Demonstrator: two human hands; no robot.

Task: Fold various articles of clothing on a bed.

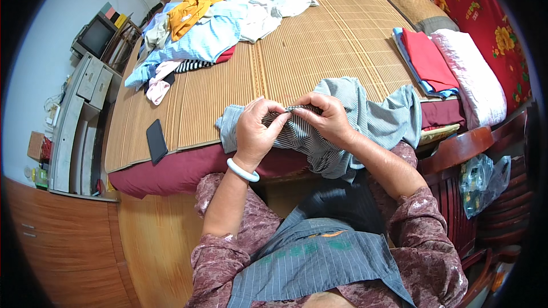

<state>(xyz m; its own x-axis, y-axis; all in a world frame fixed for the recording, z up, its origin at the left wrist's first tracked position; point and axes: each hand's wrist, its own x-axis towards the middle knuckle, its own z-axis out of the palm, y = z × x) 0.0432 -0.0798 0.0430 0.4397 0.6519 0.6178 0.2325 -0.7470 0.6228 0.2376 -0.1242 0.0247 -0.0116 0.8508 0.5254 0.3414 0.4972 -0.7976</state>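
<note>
A thin grey-and-white striped garment (342, 94) lies bunched over the near edge of the bed mat, partly hanging down. My left hand (261, 126), with a pale bangle (242, 170) at the wrist, pinches a small gathered part of the cloth between thumb and forefinger. Close against it, fingertips nearly touching, my right hand (323, 115) pinches the same gathered part. The fingers hide the exact detail held there. Left of the garment, a black smartphone (157, 141) rests at the mat's edge.
A heap of loose clothes (214, 30) lies on the bamboo mat (317, 47) at the far left. Folded red cloth (428, 60), a white quilted bundle (471, 77) and a pillow (411, 2) are at the right. A wooden chair (458, 149) with a plastic bag (481, 184) stands near right.
</note>
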